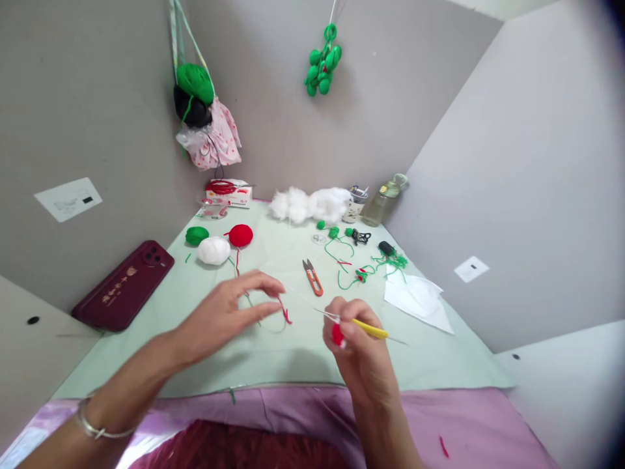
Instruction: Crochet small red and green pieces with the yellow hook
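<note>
Gripping one yellow-handled hook [370,328] and one small red-and-white piece [338,333], the fingers of the right hand [359,342] hover over the near half of the bench [439,365], right of its middle. The left hand [222,312] is nearer the left edge, its thumb and forefinger parted; a thin white strand runs from it to the hook, though I cannot tell how the strand is held.

Gold characters mark one maroon phone [124,286] at the left edge, too indistinct to read; red print on one white box [241,195] in the far left corner is likewise illegible.

Three yarn balls, one green [197,236], one red [241,236] and one white [213,251], sit toward the left edge. One pair of orange snips [312,278] lies mid-bench. One bottle [381,205] stands in the far right corner; one white sheet [418,303] lies at the right edge.
</note>
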### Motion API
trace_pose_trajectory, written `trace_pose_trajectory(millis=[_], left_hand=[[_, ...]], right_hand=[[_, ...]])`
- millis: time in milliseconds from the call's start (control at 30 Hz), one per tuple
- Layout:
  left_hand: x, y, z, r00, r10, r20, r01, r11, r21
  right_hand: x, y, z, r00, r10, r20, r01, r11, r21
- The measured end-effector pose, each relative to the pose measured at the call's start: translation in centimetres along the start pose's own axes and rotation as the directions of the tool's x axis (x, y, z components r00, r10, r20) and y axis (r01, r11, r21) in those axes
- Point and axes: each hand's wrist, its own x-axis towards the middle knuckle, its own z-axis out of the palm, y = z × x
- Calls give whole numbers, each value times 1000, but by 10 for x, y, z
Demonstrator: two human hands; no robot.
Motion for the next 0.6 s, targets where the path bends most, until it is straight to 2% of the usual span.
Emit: trace_pose_trajectory(millis=[33,67,133,200,233,267,300,333,367,400,467,533,600], left_hand=[[5,-10,-19,997,54,-55,-42,979,200],[9,-19,-38,992,78,-103,-37,935,352],[14,-29,-68,986,48,-162,24,909,416],[8,-22,-78,985,4,-170,71,898,434],[2,-13,-74,980,-11,-198,96,900,426],[-7,0,-64,967,-78,-241,157,932,328],[-16,13,-49,946,-123,-299,169,977,132],[-24,26,-32,952,-178,-249,152,981,-122],[-31,38,-12,972,-195,-131,133,915,-381],[-36,47,6,985,-171,-9,135,805,-577],[-37,58,35,981,-154,117,187,597,-780],[-27,61,49,976,-151,154,202,391,-898],[-13,62,52,967,-223,119,164,198,-966]], right_hand=[[-2,-6,-2,1000,-4,15,3,998,59],[-3,-11,-4,1000,-18,23,16,995,96],[-4,-17,-5,998,-57,-2,57,995,87],[-3,-16,-3,992,-98,-76,98,995,-9],[-1,-14,-1,986,-117,-116,110,992,-64],[0,-10,2,979,-136,-153,120,987,-107],[1,-6,4,973,-148,-176,125,983,-133],[1,-2,7,969,-158,-188,131,980,-147],[0,2,10,967,-169,-189,141,978,-153],[-2,5,13,966,-184,-180,156,975,-159],[-10,11,19,961,-240,-138,214,960,-181],[-19,15,24,943,-322,-78,300,931,-209],[-27,17,29,919,-394,-34,376,898,-228]])
